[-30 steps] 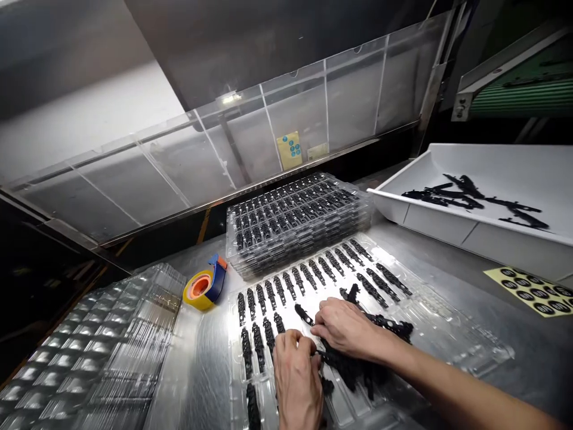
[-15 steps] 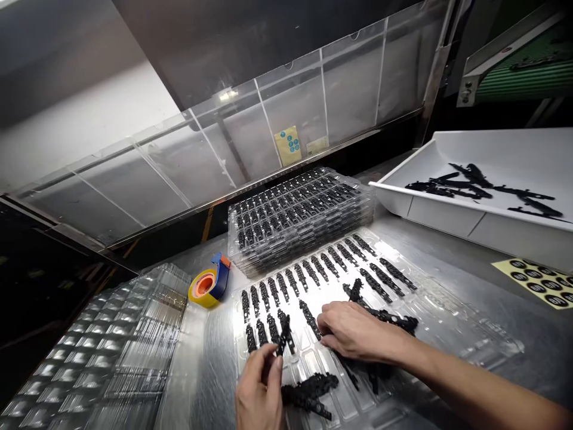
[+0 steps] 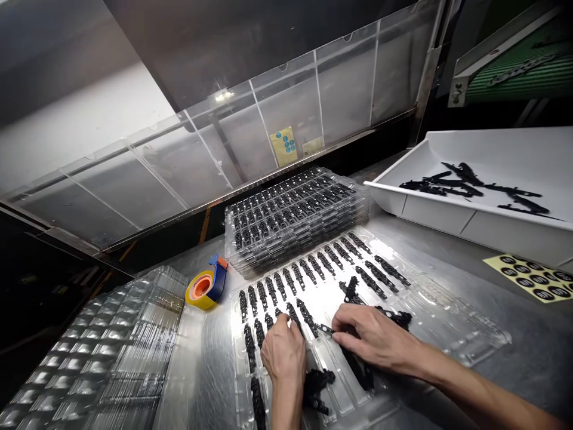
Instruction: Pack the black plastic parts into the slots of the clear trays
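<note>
My left hand [image 3: 284,349] is over the clear plastic tray [image 3: 465,322], its fingertips closed around the upper end of a slim black plastic part [image 3: 293,313] in the second row. Slightly to the right, my right hand [image 3: 373,334] pinches another black part, whose tip [image 3: 325,328] sticks out leftward. Under and behind that hand lie several loose black parts [image 3: 396,316]. More loose parts [image 3: 317,385] rest on the tray between my two wrists. A row of black parts [image 3: 311,269] fills the tray's far slots; my left hand hides some of the nearer ones.
Behind the tray stands a stack of filled trays [image 3: 295,203]. Left are a tape dispenser [image 3: 203,289] and stacked clear trays [image 3: 102,352]. On the right, a white bin [image 3: 447,218] holds loose black parts, near a sticker sheet [image 3: 532,278] and a green conveyor [image 3: 514,77].
My left hand has moved up and right with its black part to the gap in the second row. My right hand shifted slightly right and a part's tip now shows at its fingers.
</note>
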Demonstrator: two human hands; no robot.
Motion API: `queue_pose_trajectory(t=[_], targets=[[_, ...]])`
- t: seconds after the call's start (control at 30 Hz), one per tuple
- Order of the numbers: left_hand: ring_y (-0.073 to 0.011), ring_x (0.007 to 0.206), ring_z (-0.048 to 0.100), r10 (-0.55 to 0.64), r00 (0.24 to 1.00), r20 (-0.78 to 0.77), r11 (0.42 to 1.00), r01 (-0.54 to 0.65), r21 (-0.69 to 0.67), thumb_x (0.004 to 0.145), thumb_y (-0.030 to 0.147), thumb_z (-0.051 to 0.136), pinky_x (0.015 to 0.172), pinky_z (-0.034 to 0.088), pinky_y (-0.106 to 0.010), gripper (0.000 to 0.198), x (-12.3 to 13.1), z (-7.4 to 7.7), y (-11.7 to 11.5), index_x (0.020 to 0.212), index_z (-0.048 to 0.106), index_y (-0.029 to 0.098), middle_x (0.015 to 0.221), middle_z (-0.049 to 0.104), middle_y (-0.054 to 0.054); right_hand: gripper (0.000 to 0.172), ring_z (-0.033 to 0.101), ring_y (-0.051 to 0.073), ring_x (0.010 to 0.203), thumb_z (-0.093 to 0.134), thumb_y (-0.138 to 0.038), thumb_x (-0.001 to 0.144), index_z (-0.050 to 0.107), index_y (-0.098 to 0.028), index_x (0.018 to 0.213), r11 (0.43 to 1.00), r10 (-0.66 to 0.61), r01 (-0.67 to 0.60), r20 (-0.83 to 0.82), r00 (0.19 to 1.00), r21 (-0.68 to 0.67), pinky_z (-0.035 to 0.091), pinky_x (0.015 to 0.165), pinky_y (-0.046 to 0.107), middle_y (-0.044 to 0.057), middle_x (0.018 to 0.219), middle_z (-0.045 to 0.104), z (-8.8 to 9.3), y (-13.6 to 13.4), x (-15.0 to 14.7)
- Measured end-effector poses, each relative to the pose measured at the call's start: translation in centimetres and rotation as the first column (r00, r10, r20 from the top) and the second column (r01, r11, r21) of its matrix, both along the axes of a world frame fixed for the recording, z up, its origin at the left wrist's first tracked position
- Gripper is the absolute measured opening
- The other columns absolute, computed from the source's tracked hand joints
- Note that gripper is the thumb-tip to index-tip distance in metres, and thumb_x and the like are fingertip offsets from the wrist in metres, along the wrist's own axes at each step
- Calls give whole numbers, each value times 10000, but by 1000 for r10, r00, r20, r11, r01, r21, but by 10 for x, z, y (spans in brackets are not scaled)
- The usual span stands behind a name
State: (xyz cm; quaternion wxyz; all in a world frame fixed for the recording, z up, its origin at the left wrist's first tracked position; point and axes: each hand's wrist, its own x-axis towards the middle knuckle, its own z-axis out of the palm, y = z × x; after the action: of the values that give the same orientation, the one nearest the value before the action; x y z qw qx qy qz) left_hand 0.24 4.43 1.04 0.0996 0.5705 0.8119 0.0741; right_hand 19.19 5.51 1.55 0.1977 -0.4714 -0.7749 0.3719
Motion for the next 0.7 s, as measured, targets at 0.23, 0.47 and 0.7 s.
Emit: queue_pose_trajectory(t=[0.23,0.47,0.7], targets=[[-199,887,631,-182,983,36,978,177,113,926,214,373,715,459,-290,350,1,-9,-1,1175,617,182,1011,675,-100,182,624,155,689,478,-294,888,600,-161,902,979,-191,202,-265,945,14,534,607,278,36,816,670,16,27,1],[-219,876,522,-463,885,50,870,442,217,760,33,503,702,432,-321,246,25,-22,-11,840,654,211,897,565,-53,276,639,176,762,392,-144,925,642,-140,1041,839,-270,283,-97,958,465,522,692,287,87,873,687,-17,34,-22],[-193,908,545,-509,788,347,840,365,402,804,84,476,804,442,-337,148,-2,-35,-35,772,543,212,912,596,-40,167,580,164,634,536,-275,920,635,-164,846,940,-167,77,250,954,333,421,592,275,38,744,644,-16,10,-20]])
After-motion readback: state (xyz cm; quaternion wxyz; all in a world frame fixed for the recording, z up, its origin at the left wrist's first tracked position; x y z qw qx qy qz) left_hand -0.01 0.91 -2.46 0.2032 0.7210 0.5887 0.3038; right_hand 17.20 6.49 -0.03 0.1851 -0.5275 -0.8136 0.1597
